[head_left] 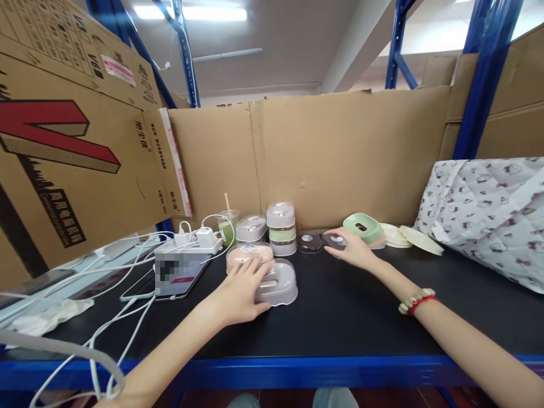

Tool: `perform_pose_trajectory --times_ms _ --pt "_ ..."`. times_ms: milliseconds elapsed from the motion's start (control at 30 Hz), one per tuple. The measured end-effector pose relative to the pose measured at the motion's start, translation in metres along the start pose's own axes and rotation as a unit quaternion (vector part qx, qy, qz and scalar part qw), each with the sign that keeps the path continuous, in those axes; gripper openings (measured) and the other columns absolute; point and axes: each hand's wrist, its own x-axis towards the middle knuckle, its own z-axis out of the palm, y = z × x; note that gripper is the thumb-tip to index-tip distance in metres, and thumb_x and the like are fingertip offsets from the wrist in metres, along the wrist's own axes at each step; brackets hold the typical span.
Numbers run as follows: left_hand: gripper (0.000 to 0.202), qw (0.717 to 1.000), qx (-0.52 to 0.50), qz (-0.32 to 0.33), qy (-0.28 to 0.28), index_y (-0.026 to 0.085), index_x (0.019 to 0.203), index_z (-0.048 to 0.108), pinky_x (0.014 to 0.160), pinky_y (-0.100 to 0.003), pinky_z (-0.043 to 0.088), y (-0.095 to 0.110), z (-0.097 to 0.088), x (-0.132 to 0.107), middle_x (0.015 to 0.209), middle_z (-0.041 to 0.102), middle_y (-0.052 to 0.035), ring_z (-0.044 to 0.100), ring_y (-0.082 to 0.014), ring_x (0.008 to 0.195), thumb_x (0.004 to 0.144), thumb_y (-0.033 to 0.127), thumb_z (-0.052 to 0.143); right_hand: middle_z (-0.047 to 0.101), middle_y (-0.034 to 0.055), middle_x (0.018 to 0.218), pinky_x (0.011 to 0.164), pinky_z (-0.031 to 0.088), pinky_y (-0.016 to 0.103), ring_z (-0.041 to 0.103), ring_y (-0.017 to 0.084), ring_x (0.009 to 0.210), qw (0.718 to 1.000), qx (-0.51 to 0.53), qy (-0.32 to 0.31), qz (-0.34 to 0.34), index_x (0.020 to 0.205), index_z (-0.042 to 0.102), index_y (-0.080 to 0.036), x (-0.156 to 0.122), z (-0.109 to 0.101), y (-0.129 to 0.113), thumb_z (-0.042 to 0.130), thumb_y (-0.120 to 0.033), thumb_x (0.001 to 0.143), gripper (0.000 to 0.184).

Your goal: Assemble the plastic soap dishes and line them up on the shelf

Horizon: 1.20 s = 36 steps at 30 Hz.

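Head view: the left hand (241,293) lies flat, fingers spread, on the grey oval lid (277,282), which sits on the black shelf (340,317) just at 6 o'clock of the pink box (249,256). The right hand (353,249) reaches to the dark small lid (335,241), fingertips closing on its edge; the green box (364,228) is at its 1 o'clock. To do this well, I think the left should press steady while the right pinches the lid rim firmly.
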Motion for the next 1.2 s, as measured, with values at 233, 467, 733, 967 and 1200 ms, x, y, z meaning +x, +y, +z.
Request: perform_pose_trajectory --times_ms 233,467,733,967,1200 --pt "0.078 0.999 0.023 -0.021 0.038 0.013 0.139 0.032 0.11 -0.055 0.013 -0.01 0.005 -0.019 0.149 0.025 -0.0171 0.014 -0.0312 0.139 0.065 0.018 0.054 0.055 0.0125 0.12 0.097 0.032 0.053 0.046 0.034 0.116 0.966 -0.242 0.058 0.074 0.111 0.06 -0.025 0.001 0.001 0.024 0.065 -0.047 0.064 0.052" --pt "0.055 0.967 -0.153 0.171 0.109 0.024 0.131 0.044 0.111 -0.052 0.021 0.085 0.023 0.006 0.146 0.035 -0.0082 0.019 -0.0287 0.139 0.077 0.03 0.051 0.058 0.0145 0.116 0.094 0.031 0.061 0.04 0.036 0.12 0.937 -0.296 0.15 0.111 0.101 0.065 -0.022 0.003 -0.015 0.065 0.055 -0.032 0.074 0.031" --pt "0.031 0.913 -0.372 0.113 0.125 0.022 0.103 0.059 0.102 -0.044 0.035 0.128 0.018 0.087 0.116 0.059 -0.0065 0.052 -0.023 0.112 0.072 0.022 0.058 0.067 0.0116 0.092 0.081 0.045 0.05 0.05 0.033 0.102 0.953 -0.284 0.087 0.066 0.077 0.072 -0.025 -0.002 -0.04 0.091 0.053 -0.017 0.072 0.021" --pt "0.015 0.82 -0.555 -0.073 0.122 0.018 0.088 0.061 0.076 -0.03 0.05 0.094 0.035 0.119 0.088 0.064 -0.0051 0.062 -0.0165 0.084 0.076 0.017 0.053 0.065 0.0103 0.095 0.088 0.043 0.046 0.052 0.031 0.099 0.955 -0.274 0.102 0.048 0.081 0.071 -0.025 0.002 -0.041 0.09 0.057 -0.025 0.075 0.016" --pt "0.011 0.749 -0.637 -0.132 0.126 0.016 0.078 0.059 0.054 -0.018 0.045 0.077 0.046 0.114 0.076 0.061 -0.0022 0.059 -0.0086 0.062 0.079 0.013 0.049 0.059 0.0095 0.112 0.089 0.04 0.051 0.054 0.033 0.102 0.95 -0.292 0.094 0.063 0.086 0.07 -0.026 -0.003 -0.037 0.087 0.063 -0.022 0.071 0.018"
